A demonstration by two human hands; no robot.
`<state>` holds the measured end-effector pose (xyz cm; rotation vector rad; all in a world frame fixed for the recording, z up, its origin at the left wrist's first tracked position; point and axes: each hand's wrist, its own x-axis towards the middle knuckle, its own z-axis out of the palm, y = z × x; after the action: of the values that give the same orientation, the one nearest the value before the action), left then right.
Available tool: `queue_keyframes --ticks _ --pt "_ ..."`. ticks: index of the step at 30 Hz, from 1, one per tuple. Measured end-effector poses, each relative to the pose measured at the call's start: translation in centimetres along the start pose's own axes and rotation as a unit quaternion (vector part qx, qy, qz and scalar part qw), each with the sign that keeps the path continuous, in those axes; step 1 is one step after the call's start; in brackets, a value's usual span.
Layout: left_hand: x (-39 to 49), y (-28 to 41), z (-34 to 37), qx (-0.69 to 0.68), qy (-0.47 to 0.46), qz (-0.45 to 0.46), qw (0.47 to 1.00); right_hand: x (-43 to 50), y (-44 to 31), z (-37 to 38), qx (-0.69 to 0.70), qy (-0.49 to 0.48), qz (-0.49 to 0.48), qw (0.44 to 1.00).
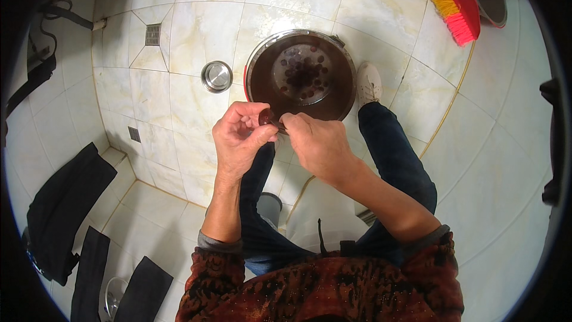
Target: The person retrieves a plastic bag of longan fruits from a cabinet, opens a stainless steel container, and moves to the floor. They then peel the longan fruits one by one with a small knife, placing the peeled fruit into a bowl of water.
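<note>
Between the thumb and fingers of my left hand (241, 136) is a small dark red round fruit (265, 116). My right hand (319, 141) grips a thin dark tool whose kind I cannot tell; its tip meets the fruit. Both hands are over the near edge of a large round metal basin (345, 112) on the floor. The basin holds dark liquid, and in its middle several dark round fruits (308, 74) cluster over a paler round area. A small round stainless steel bowl (217, 77) sits to the left of the basin.
A red and yellow broom (447, 4) lies at the upper right beside a grey container (491, 2). Two floor drains (153, 35) are set in the tiles on the left. Dark trousers (67, 214) hang at the lower left. My shoe (369, 84) is right of the basin.
</note>
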<state>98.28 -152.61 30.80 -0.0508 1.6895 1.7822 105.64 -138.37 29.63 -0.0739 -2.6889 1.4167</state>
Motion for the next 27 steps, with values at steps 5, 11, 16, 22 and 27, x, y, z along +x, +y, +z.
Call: queue_keyframes --ticks 5,11,16,22,27 --pt "0.05 -0.04 0.08 0.010 0.000 -0.005 1.000 -0.10 -0.02 0.47 -0.046 0.019 -0.004 0.999" --pt "0.20 -0.19 -0.04 -0.034 -0.024 -0.013 0.999 -0.19 0.06 0.72 -0.068 0.026 -0.018 0.997" --pt "0.14 -0.23 -0.14 -0.043 -0.028 -0.019 0.998 -0.16 0.02 0.86 -0.069 0.027 -0.020 0.997" --pt "0.15 -0.12 -0.03 -0.040 -0.019 -0.015 0.999 -0.15 -0.07 0.91 -0.082 0.024 -0.013 0.996" --pt "0.24 -0.04 0.24 -0.009 -0.009 -0.009 1.000 -0.07 -0.08 1.02 -0.074 0.028 -0.008 0.997"
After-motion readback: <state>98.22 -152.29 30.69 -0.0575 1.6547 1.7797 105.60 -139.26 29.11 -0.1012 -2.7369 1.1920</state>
